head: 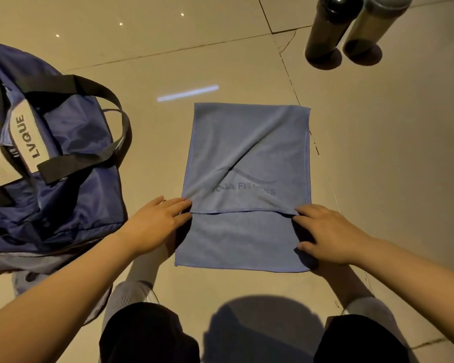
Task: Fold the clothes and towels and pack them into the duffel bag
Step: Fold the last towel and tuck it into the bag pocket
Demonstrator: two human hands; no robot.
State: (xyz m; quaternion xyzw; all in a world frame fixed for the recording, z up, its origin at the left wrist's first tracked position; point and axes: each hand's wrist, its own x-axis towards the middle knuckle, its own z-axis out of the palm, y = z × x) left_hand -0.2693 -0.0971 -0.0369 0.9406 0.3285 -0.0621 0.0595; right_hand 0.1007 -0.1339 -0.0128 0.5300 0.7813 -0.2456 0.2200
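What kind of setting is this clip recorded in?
Probably indoors, perhaps a home or gym: a glossy tiled floor carries a blue towel printed with a yoga logo, a navy duffel bag and two bottles.

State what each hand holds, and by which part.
Both hold the blue towel: left hand and right hand grip the folded flap's two near corners.
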